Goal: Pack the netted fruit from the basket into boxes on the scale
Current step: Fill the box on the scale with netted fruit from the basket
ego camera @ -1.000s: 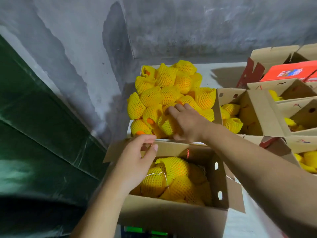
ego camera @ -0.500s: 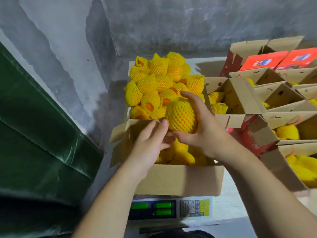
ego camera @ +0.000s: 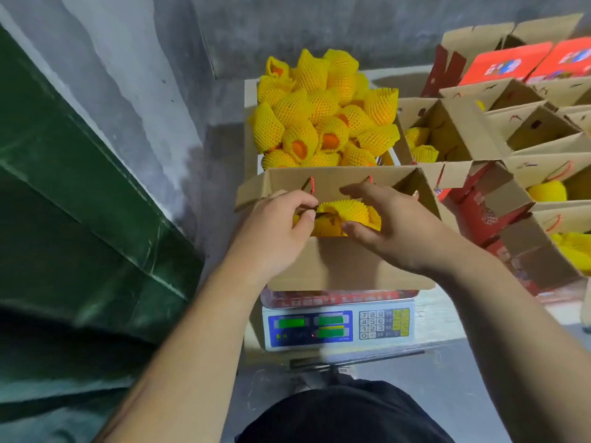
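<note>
An open cardboard box point(ego camera: 345, 263) stands on the digital scale point(ego camera: 339, 327) in front of me. Yellow-netted fruit lies inside it. My right hand point(ego camera: 393, 225) holds one netted fruit point(ego camera: 347, 212) just over the box's inside, thumb under it and fingers arched over its top. My left hand point(ego camera: 281, 225) is at the box's left side, its thumb and fingers pinching the netting by that fruit. Behind the box, the basket point(ego camera: 251, 145) is heaped with several netted fruit point(ego camera: 319, 116), some showing orange skin.
To the right stand several open cardboard boxes point(ego camera: 454, 129) with netted fruit inside and red printed boxes point(ego camera: 505, 63) at the back. A grey wall runs behind and a green tarp point(ego camera: 80, 203) fills the left. My dark-clothed knee point(ego camera: 345, 414) is below the scale.
My right hand took a netted fruit from the basket heap and brought it down into the box on the scale. My left hand came in beside it and now pinches the netting.
</note>
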The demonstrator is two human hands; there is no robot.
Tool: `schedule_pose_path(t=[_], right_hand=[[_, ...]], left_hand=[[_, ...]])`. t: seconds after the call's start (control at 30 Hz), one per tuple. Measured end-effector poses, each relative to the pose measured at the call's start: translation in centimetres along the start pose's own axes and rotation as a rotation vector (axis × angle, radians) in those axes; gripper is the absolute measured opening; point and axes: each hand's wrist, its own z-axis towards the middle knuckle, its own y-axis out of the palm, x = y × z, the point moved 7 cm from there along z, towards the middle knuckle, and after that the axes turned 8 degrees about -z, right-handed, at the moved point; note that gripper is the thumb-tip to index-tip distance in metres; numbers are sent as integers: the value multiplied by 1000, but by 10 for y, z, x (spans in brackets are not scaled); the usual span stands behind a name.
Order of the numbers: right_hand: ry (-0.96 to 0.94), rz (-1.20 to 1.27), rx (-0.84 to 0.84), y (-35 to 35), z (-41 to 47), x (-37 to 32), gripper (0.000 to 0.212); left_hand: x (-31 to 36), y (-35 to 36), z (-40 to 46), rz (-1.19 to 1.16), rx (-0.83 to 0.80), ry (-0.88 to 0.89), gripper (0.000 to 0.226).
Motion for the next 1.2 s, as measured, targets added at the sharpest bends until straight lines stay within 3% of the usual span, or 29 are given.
schedule_pose_path(t=[0.3, 0.53, 0.6, 0.77, 0.87, 1.07, 1.2], right_hand=[[-38, -55, -22, 10, 21, -22, 53], [-32, 23, 238, -12, 92, 6, 32], [9, -41, 195, -7, 124, 23, 38], [118, -287, -99, 17, 202, 77, 63], [75, -449, -207, 29, 230, 100, 81], [64, -675, -80, 46, 247, 106, 61], [20, -674, -45, 42, 245, 112, 68]], left_hand=[[9, -14, 7, 75, 54, 41, 29], [15, -15, 98, 154, 90, 33, 35], [7, -7, 131, 188, 60, -50, 44], [-27, 22, 195, 331, -151, -348, 78], [-39, 27, 223, 315, -115, -418, 78], [-46, 27, 241, 452, 28, -380, 86], [-50, 28, 242, 403, 87, -363, 86]])
